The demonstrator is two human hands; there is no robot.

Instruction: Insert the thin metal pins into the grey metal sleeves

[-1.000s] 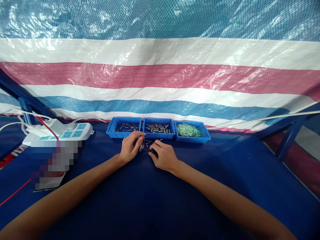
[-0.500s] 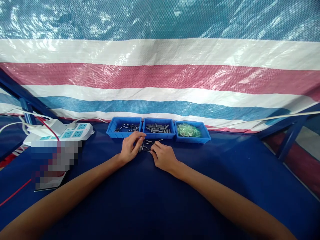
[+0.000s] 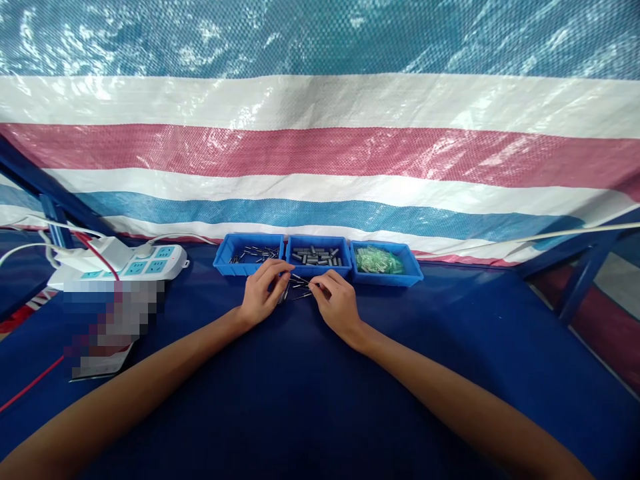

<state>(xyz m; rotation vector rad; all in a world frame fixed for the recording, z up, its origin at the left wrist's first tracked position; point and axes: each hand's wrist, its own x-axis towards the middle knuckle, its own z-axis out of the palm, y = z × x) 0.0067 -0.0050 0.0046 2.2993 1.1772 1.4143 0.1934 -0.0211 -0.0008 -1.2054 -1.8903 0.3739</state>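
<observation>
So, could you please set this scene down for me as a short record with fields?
Left hand: left hand in front of the left bin, fingertips close together; grip unclear
Right hand: right hand with fingertips at the slim rods; grip unclear
Between hands: slim rods on the blue table
Left bin: thin dark and metallic pieces
Middle bin: short grey cylinders
Right bin: translucent green pieces
Far left: white power strip with plugs in it
Backdrop: striped sheet
</observation>
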